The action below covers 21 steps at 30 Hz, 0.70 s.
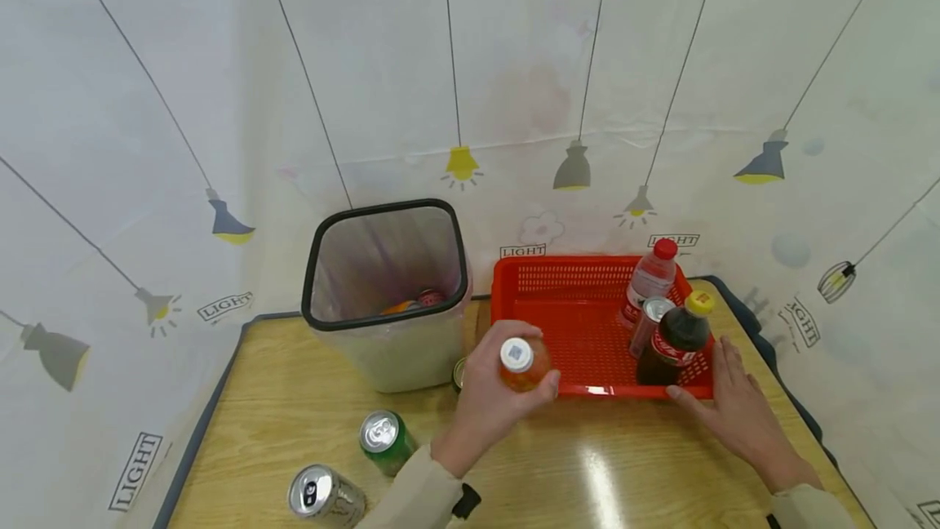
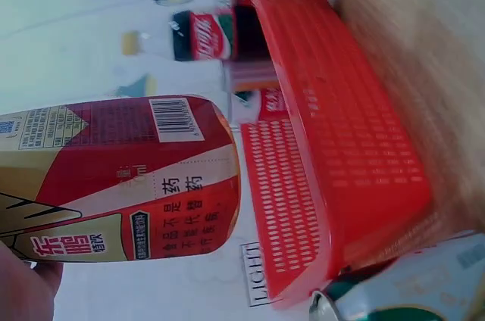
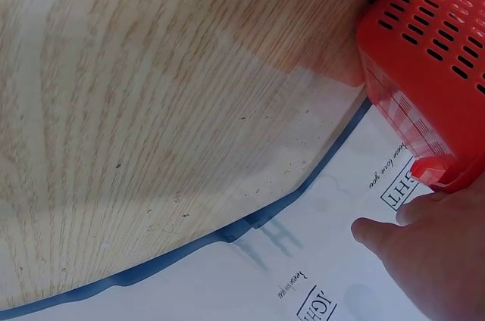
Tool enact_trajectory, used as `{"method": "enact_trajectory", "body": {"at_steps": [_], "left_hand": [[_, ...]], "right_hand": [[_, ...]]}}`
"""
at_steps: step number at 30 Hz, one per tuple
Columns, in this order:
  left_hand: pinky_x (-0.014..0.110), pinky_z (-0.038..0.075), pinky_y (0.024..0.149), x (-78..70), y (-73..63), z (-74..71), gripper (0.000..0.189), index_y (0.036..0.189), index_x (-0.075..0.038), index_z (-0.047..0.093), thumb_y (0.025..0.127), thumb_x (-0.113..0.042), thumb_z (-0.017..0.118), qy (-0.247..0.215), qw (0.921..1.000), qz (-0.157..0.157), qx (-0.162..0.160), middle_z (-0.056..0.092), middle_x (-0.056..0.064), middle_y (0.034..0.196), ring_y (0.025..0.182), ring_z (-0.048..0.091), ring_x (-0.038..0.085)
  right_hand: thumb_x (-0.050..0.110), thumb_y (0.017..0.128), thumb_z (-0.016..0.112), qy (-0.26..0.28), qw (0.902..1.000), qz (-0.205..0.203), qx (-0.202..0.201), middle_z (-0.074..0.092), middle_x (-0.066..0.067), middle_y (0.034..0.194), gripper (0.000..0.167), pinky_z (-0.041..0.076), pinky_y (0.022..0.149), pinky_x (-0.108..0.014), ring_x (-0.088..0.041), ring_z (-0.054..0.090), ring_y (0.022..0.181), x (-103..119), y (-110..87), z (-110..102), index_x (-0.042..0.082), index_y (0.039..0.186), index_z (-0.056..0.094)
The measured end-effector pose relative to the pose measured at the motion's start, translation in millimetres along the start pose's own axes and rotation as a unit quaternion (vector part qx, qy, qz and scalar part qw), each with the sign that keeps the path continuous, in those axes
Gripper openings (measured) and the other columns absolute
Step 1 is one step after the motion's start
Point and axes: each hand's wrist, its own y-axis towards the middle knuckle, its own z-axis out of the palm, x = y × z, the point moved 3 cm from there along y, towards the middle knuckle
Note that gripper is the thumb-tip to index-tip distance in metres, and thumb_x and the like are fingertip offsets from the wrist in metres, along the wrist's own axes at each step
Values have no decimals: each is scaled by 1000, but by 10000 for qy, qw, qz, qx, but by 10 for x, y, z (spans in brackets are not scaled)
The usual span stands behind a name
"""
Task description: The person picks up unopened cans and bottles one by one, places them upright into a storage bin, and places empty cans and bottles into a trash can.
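My left hand (image 1: 481, 390) grips a drink bottle (image 2: 144, 177) with a red and gold label and a white cap. It holds the bottle upright, overlapping the front left corner of the red basket (image 1: 565, 389) in the head view. Fingers of my right hand (image 1: 749, 415) lie straight against the basket's front right corner, with the thumb by the front rim. Inside the basket, on its right side, stand a cola bottle (image 1: 679, 341) with a yellow cap, a slim can (image 1: 648, 325) and a clear bottle (image 1: 649, 277) with a red cap.
Left of the basket stands a bin (image 1: 396, 349) with a black rim and some waste inside. A green can (image 1: 389, 443) and a pale can (image 1: 326, 496) stand at the table's front left. Another can (image 2: 417, 283) is beside the basket, mostly hidden behind my left hand in the head view.
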Motion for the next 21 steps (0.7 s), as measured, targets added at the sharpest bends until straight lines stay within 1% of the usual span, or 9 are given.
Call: {"method": "enact_trajectory", "body": {"at_steps": [2, 4, 6, 8, 11, 14, 17, 21], "left_hand": [[33, 61, 79, 112, 129, 73, 44, 123, -12, 61, 84, -13, 83, 46, 9996, -264, 34, 65, 4, 115, 98, 65, 17], [32, 60, 81, 263, 230, 144, 44, 123, -14, 60, 85, -15, 83, 207, 9984, -517, 23, 65, 3, 116, 100, 65, 16], [31, 59, 83, 446, 300, 212, 44, 124, -15, 60, 86, -18, 83, 366, 9963, -777, 22, 64, 0, 118, 102, 64, 16], [30, 58, 85, 635, 334, 282, 45, 125, -16, 60, 87, -20, 83, 527, 9934, -1022, 55, 63, -2, 119, 103, 64, 14], [30, 57, 87, 881, 332, 372, 45, 126, -16, 59, 88, -24, 83, 751, 9878, -1361, 133, 62, -3, 118, 103, 63, 13], [31, 57, 89, 1065, 294, 441, 46, 125, -15, 59, 88, -27, 83, 914, 9821, -1634, 216, 62, -4, 115, 102, 63, 12], [32, 56, 91, 1193, 253, 500, 46, 124, -15, 59, 88, -30, 83, 1001, 9771, -1854, 295, 62, -5, 114, 104, 63, 12], [33, 55, 94, 1295, 222, 556, 45, 123, -15, 60, 88, -30, 83, 1120, 9730, -1986, 354, 63, -3, 115, 106, 63, 12]], "right_hand": [[62, 100, 56, 13, 10000, 6, 10, -14, -38, 163, 116, 14, 108, -81, -63, 4, 147, -12, 2, 3, -8, 158, -16], [61, 100, 56, 28, 10000, -10, 3, -13, -38, 163, 115, 15, 108, -81, -64, 6, 146, -19, 3, 5, -7, 158, -16], [61, 100, 57, 55, 10000, -27, -6, -12, -38, 163, 115, 15, 108, -81, -63, 6, 146, -18, 1, 5, -7, 158, -16], [60, 100, 57, 87, 10000, -33, 0, -12, -38, 163, 114, 15, 108, -81, -63, 6, 147, -20, -2, 4, -6, 158, -16], [60, 100, 56, 113, 9999, -4, 30, -11, -39, 163, 114, 15, 109, -80, -63, 6, 147, -17, -4, 1, -6, 158, -17], [61, 100, 56, 127, 9999, 37, 70, -12, -38, 163, 115, 15, 109, -81, -64, 6, 146, -20, -5, 0, -5, 158, -17], [61, 100, 56, 135, 9998, 65, 93, -12, -38, 163, 115, 16, 108, -81, -64, 5, 146, -24, -9, 2, -5, 158, -18], [60, 100, 56, 146, 9998, 54, 113, -11, -38, 163, 114, 17, 108, -81, -64, 6, 146, -29, -10, 6, -3, 159, -19]]}}
